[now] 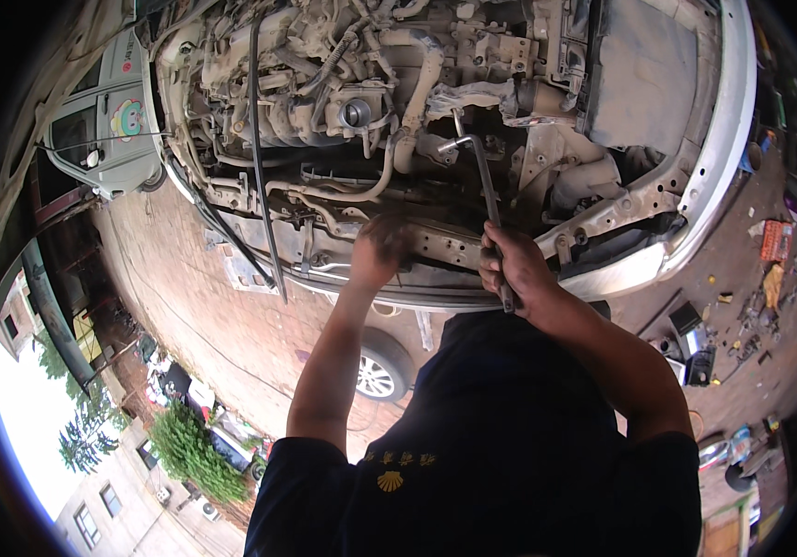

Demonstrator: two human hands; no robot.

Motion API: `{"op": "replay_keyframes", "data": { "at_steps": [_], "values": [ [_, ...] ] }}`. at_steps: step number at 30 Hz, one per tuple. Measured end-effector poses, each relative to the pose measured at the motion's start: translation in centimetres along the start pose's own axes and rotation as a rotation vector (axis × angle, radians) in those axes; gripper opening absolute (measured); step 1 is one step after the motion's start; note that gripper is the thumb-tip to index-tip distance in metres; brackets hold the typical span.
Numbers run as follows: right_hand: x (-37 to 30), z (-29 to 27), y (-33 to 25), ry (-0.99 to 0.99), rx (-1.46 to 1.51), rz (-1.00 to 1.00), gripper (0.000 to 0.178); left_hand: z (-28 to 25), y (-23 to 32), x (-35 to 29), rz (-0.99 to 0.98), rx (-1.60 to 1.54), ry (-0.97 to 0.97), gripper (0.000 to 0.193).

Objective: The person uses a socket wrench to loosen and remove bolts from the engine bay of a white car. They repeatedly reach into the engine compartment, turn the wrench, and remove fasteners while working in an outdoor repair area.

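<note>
My right hand is closed round the lower shaft of a long L-shaped socket wrench. The tool slants up and away from me into the engine bay, and its bent short end lies beside a metal bracket in a dark gap. My left hand is over the front crossmember of the car; motion smears its fingers, so their grip cannot be made out. Beyond both hands lies the dusty engine, with an open round throttle opening and a curved pipe.
A thin black strut crosses the bay on the left. The pale fender edge curves round the right. A loose wheel lies below the car's front. Scattered parts and an orange crate are on the ground at right; a grey van stands far left.
</note>
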State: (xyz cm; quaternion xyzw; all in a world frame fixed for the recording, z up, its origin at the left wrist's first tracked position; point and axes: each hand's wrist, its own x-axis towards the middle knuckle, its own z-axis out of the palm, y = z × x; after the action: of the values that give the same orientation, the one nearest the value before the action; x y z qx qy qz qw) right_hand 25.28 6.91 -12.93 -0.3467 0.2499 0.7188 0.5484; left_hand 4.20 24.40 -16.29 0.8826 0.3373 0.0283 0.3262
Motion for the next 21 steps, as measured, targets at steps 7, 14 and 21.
{"op": "replay_keyframes", "data": {
  "at_steps": [7, 14, 21],
  "values": [
    [7.3, 0.9, 1.5, -0.009, 0.321, 0.117, 0.029, 3.3, 0.3, 3.5, 0.167, 0.116, 0.016, 0.016],
    [13.0, 2.8, 1.2, -0.139, 0.546, 0.080, 0.033, 2.7, -3.4, 5.4, 0.099, 0.054, -0.266, 0.019],
    [19.7, 5.4, -0.5, -0.056, 0.572, 0.105, 0.033, 1.6, -3.0, 5.9, -0.043, 0.143, -0.316, 0.025]
  ]
}}
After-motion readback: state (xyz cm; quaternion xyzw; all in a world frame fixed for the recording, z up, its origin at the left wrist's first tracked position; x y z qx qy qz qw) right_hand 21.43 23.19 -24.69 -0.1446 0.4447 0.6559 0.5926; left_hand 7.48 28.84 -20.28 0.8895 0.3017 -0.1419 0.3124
